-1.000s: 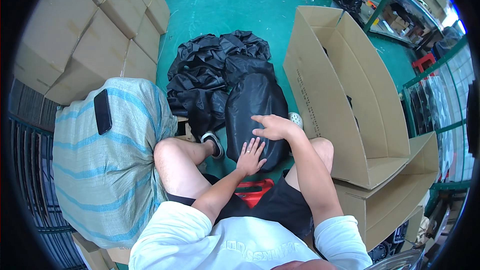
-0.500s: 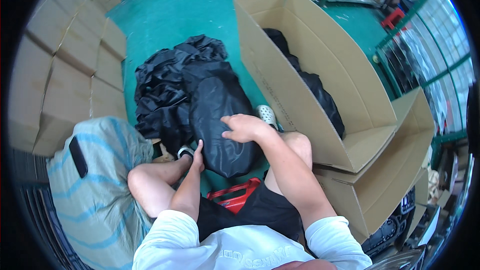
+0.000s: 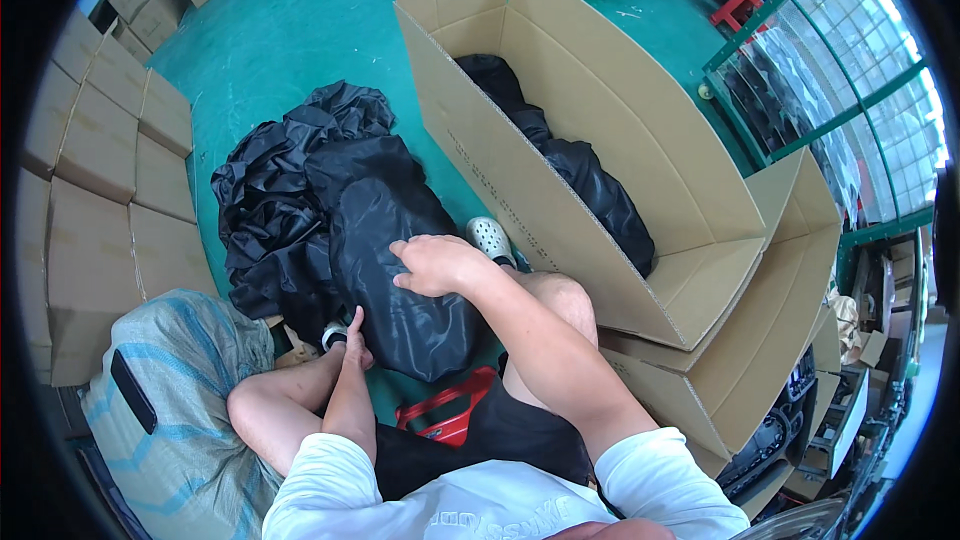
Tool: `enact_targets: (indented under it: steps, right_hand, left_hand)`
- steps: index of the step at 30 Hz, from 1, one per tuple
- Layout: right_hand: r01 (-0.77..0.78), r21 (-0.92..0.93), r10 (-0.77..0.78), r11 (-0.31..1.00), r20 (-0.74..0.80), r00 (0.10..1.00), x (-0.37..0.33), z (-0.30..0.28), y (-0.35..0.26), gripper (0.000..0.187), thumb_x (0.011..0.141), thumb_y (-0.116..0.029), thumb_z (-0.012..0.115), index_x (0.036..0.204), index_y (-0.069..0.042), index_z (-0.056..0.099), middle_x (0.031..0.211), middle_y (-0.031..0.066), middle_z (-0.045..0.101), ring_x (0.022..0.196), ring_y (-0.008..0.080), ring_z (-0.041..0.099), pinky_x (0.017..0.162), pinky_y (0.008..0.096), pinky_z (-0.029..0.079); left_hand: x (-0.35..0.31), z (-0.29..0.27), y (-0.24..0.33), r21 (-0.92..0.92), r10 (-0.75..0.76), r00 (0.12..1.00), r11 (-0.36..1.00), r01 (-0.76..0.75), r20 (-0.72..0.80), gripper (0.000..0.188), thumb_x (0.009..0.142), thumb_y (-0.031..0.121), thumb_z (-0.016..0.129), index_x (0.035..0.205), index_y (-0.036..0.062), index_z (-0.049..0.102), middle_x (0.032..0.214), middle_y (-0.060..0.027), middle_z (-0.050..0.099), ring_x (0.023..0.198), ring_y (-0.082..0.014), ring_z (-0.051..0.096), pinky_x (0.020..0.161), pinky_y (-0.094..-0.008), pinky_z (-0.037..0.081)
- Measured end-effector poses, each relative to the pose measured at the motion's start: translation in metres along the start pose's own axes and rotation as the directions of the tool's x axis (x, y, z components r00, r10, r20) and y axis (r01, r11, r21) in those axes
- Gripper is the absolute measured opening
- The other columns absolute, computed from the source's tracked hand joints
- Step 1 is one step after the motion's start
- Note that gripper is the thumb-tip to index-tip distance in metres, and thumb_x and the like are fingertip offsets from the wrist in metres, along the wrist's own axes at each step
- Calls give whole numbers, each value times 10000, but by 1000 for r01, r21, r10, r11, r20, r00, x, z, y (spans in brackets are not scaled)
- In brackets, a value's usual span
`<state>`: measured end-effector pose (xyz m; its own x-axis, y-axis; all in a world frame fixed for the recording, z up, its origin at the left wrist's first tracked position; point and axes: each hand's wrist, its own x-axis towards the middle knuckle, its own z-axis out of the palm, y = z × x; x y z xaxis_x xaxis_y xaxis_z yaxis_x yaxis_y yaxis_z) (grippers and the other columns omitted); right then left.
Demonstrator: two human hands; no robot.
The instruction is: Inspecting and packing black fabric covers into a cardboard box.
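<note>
Black bundle at 11 o'clock. Left hand unclenched, palm facing its 7 o'clock side; right hand over top, can't tell if gripping. Best to brace both sides evenly, avoid slipping on slick cover.

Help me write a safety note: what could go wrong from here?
The long, rounded bundle in glossy black material might roll or slip, with the right hand over it and the left hand at its side. The flat black rectangular phone could slide off the rounded, blue-striped woven sack if that is bumped.
</note>
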<state>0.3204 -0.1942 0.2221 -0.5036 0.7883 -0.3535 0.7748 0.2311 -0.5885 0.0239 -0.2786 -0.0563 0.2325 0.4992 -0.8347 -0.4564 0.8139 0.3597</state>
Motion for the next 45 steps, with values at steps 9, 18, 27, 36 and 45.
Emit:
enact_targets:
  steps: [9, 18, 27, 36, 45]
  right_hand:
    - [20, 24, -21, 1000, 45, 999, 6, 12, 2, 511, 901, -311, 617, 1281, 18, 526, 1232, 234, 610, 1175, 354, 570, 993, 433, 456]
    - [48, 11, -47, 999, -43, 998, 14, 19, 15, 444, 893, -322, 624, 1193, 4, 597, 1184, 225, 640, 1124, 353, 607, 959, 436, 483]
    - [-7, 48, 6, 999, 32, 999, 13, 0, 5, 583, 888, -330, 633, 1327, 33, 513, 1280, 234, 587, 1192, 351, 566, 1013, 408, 452]
    - [43, 115, -17, 992, -221, 975, 10, -12, 33, 474, 849, -283, 636, 1231, -5, 604, 1206, 234, 626, 1140, 367, 595, 987, 438, 468]
    - [-126, 326, 292, 937, -530, 796, -5, -40, 49, 316, 869, -135, 505, 1131, -37, 653, 1135, 225, 652, 1103, 368, 610, 951, 460, 475]
  left_hand:
    - [-12, -7, 13, 69, 129, 990, 990, -125, -55, 712, 869, 453, 687, 1357, -22, 479, 1339, -166, 562, 1190, -314, 555, 1048, -431, 415]
    - [-35, 20, 13, 215, 255, 966, 946, -242, -36, 607, 879, 286, 714, 1345, -30, 490, 1314, -145, 580, 1158, -299, 572, 1026, -428, 428]
    - [-59, 65, 22, 180, 528, 848, 839, -513, -41, 459, 883, 209, 711, 1271, 11, 566, 1184, -95, 647, 1034, -247, 623, 935, -374, 483]
    - [-120, 156, 51, 330, 717, 681, 613, -718, 149, 374, 859, 148, 729, 1183, -3, 620, 1115, -59, 666, 993, -185, 629, 921, -327, 475]
    - [-214, 249, 72, 162, 707, 538, 529, -833, 459, 408, 821, 158, 761, 1161, -15, 617, 1077, -68, 668, 960, -170, 628, 885, -301, 480]
